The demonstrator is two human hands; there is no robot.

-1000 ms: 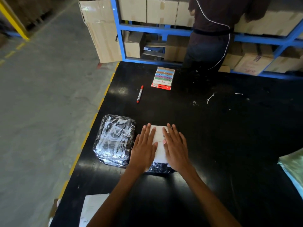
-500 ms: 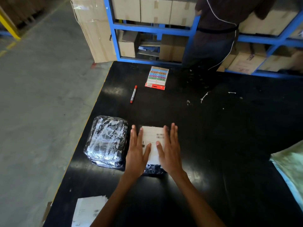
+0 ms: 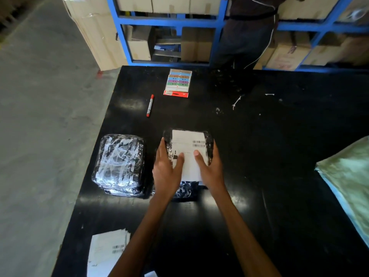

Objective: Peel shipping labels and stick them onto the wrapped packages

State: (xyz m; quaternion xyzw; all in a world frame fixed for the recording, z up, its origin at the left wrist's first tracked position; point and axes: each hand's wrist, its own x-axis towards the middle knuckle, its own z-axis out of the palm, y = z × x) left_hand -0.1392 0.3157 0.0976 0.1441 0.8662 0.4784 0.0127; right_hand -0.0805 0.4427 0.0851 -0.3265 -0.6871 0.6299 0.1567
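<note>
Left hand (image 3: 165, 170), right hand (image 3: 211, 168) clasp package (image 3: 208, 141) on black table (image 3: 269, 156); blue shelving (image 3: 169, 22).

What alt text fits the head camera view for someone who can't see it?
The left hand and right hand hold a wrapped package by its sides on a black table, thumbs pressing a white shipping label onto its top. A second wrapped package lies just left, with spare labels at the near edge.
</note>
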